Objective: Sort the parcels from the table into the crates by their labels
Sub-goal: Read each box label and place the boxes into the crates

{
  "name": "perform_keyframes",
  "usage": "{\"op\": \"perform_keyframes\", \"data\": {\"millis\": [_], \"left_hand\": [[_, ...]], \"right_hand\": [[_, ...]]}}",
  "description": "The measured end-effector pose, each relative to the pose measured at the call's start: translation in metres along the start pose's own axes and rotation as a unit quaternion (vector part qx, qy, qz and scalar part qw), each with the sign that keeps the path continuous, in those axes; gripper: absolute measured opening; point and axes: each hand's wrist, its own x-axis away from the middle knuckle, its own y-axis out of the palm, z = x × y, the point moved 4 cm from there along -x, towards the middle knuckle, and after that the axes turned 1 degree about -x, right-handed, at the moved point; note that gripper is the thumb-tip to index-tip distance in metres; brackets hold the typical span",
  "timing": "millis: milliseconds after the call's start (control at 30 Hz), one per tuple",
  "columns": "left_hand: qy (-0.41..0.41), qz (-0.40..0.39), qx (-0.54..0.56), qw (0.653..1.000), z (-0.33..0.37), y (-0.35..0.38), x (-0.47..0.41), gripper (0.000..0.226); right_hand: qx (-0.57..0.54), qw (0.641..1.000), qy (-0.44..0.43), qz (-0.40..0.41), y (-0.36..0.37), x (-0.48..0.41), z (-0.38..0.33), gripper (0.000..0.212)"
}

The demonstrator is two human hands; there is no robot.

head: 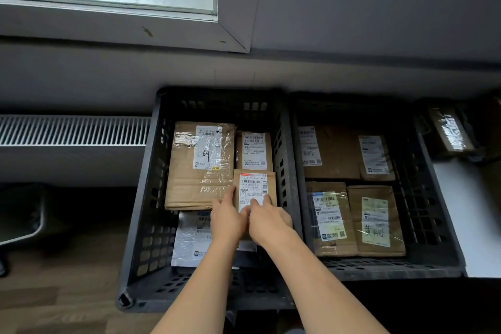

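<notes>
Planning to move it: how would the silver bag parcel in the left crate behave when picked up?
The silver bag parcel looks like thin glossy film, so probably floppy and somewhat slippery. It lies flat, so likely light; it should not roll.

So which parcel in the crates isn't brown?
The shiny silver bag at the near end of the left crate. All the other parcels in both crates are brown cardboard.

Left hand (227, 217) and right hand (268, 221) cover near end of small parcel (254, 184). Grey mailer (189, 241) partly hidden under left forearm (200, 279). Far-right parcel (447, 131) blurred, label unreadable.
</notes>
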Motion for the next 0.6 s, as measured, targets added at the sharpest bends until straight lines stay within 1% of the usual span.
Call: {"op": "perform_keyframes", "data": {"millis": [100, 167, 300, 367, 467, 600], "left_hand": [[0.014, 0.004, -0.015, 1.000, 0.000, 0.002, 0.003, 0.060], [0.034, 0.006, -0.029, 0.999, -0.001, 0.004, 0.007, 0.051], [0.044, -0.008, -0.082, 0.996, -0.006, 0.007, 0.004, 0.050], [0.045, -0.018, -0.106, 0.993, -0.005, 0.008, 0.000, 0.049], [0.044, -0.029, -0.120, 0.991, -0.003, 0.007, -0.004, 0.047], [0.041, -0.030, -0.088, 0.995, -0.003, 0.009, -0.002, 0.047]], "right_hand": [[0.009, 1.000, -0.023, -0.002, 0.008, 0.001, 0.000, 0.058], [0.010, 0.999, -0.030, -0.014, 0.016, -0.001, 0.000, 0.058], [0.001, 0.998, -0.024, -0.058, 0.036, -0.008, 0.003, 0.089], [-0.010, 0.997, -0.014, -0.069, 0.042, -0.009, 0.002, 0.098], [-0.028, 0.997, -0.008, -0.071, 0.043, -0.012, 0.000, 0.099], [-0.056, 0.996, -0.006, -0.070, 0.044, -0.015, 0.001, 0.100]]}}
